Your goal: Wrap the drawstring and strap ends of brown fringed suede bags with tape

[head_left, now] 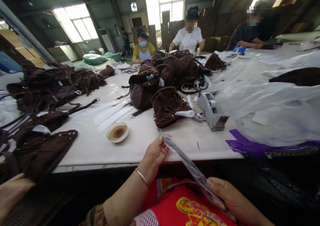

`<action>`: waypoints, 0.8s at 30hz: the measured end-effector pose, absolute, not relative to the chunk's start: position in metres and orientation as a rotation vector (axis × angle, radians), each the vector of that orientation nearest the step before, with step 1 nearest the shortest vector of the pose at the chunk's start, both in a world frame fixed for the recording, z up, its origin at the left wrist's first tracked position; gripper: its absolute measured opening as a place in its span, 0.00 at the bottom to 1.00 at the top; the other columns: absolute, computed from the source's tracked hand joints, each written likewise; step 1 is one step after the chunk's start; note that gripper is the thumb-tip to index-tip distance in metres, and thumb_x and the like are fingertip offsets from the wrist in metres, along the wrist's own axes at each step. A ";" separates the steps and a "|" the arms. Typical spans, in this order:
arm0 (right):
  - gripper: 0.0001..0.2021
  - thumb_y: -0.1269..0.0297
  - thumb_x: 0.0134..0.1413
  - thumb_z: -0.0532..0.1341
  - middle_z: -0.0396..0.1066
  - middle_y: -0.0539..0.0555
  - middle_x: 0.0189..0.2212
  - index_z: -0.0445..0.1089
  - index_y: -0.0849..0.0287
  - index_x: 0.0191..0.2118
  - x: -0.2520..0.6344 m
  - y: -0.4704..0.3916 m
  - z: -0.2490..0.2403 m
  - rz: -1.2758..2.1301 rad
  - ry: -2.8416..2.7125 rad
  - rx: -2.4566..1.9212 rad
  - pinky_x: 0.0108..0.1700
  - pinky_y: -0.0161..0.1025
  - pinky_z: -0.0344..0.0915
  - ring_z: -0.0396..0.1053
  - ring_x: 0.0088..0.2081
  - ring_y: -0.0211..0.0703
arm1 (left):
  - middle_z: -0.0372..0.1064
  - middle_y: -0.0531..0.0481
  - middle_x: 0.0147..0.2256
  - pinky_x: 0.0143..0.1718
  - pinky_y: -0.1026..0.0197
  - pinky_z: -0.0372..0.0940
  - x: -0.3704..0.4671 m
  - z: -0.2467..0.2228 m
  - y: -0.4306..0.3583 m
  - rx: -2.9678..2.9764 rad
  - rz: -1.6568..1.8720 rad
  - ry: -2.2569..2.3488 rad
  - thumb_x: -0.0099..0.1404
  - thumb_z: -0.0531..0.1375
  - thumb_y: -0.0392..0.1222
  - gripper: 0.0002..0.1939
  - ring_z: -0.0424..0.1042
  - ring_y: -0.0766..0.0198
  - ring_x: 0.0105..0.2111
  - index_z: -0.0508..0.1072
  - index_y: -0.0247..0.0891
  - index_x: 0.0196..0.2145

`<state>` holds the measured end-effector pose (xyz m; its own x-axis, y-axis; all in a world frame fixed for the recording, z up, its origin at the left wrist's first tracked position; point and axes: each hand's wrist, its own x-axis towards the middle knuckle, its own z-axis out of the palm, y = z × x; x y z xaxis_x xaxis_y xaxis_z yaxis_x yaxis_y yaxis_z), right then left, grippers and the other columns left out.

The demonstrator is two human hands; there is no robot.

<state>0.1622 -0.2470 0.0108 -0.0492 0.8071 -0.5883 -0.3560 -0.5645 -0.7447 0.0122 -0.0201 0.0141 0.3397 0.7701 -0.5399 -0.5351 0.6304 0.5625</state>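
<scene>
My left hand (153, 154) pinches the upper end of a long grey strip wrapped in clear plastic (186, 161), just over the table's front edge. Lower down, in front of the red apron, my right hand (225, 196) is closed around the strip's other end. The strip slants down to the right between them, and I cannot tell what is inside the plastic. Beyond my left hand lies a dark brown fringed bag (167, 107), with a roll of white paper on its front. A grey tape dispenser (212, 112) stands to the right of that bag.
Brown bags are heaped mid-table (175, 65) and at left (50, 82). A shallow bowl (118, 132) holds brownish liquid. Clear plastic sheets (275, 109) and purple tape (240, 142) lie right. A co-worker's hand (15, 192) touches a bag at left; several people work across the table.
</scene>
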 end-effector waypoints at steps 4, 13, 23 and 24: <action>0.24 0.40 0.56 0.58 0.51 0.40 0.14 0.58 0.57 0.27 0.162 -0.246 0.009 1.775 -0.454 -1.316 0.16 0.31 0.31 0.35 0.12 0.25 | 0.76 0.45 0.33 0.39 0.63 0.74 0.018 0.012 -0.016 0.333 0.881 0.893 0.65 0.60 0.31 0.02 0.76 0.66 0.31 0.73 0.33 0.35; 0.25 0.38 0.56 0.57 0.63 0.45 0.19 0.62 0.60 0.29 0.170 -0.238 0.009 1.630 -0.779 -1.495 0.20 0.29 0.48 0.57 0.17 0.29 | 0.72 0.51 0.27 0.30 0.68 0.70 0.025 0.008 -0.013 0.462 0.916 0.999 0.59 0.68 0.35 0.08 0.72 0.70 0.25 0.71 0.35 0.30; 0.12 0.55 0.58 0.58 0.72 0.52 0.28 0.69 0.58 0.32 0.154 -0.175 0.026 0.933 -1.326 -1.834 0.34 0.37 0.62 0.69 0.31 0.42 | 0.71 0.52 0.26 0.28 0.66 0.69 0.026 0.009 -0.014 0.518 0.913 1.053 0.58 0.68 0.32 0.09 0.72 0.69 0.24 0.70 0.34 0.28; 0.15 0.55 0.60 0.55 0.70 0.51 0.24 0.67 0.58 0.27 0.151 -0.173 0.024 0.921 -1.355 -1.851 0.32 0.37 0.61 0.67 0.28 0.41 | 0.72 0.52 0.26 0.28 0.66 0.69 0.026 0.009 -0.014 0.513 0.917 1.055 0.58 0.68 0.32 0.09 0.72 0.69 0.24 0.70 0.34 0.28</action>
